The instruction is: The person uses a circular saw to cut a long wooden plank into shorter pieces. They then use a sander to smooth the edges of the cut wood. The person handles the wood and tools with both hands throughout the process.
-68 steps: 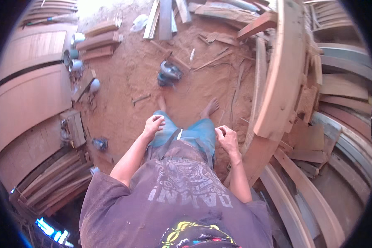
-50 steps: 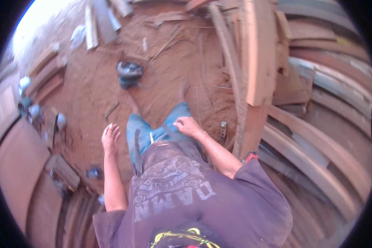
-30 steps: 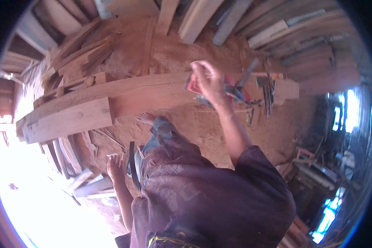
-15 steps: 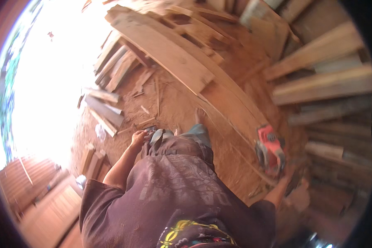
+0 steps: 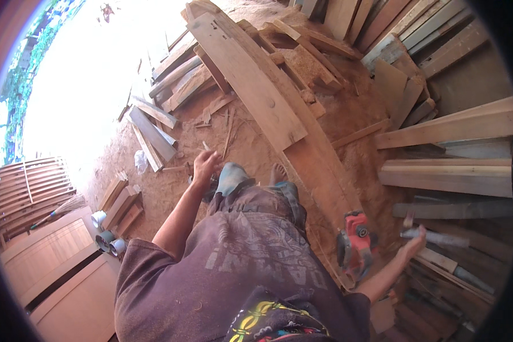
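Left hand [image 5: 207,165] hangs, fingers loosely curled, apparently empty; a long plank [image 5: 325,176] carries the red power tool [image 5: 357,242], presumably to keep it off dusty ground [image 5: 376,188]; whether the nearby right hand [image 5: 414,244] grasps anything, I cannot tell.

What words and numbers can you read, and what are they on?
Dark purple shirt: big, faded, pale letters, upside down here, which I won't copy out.
Red power tool: any markings are too small or blurred to read.
I see no other clear text.
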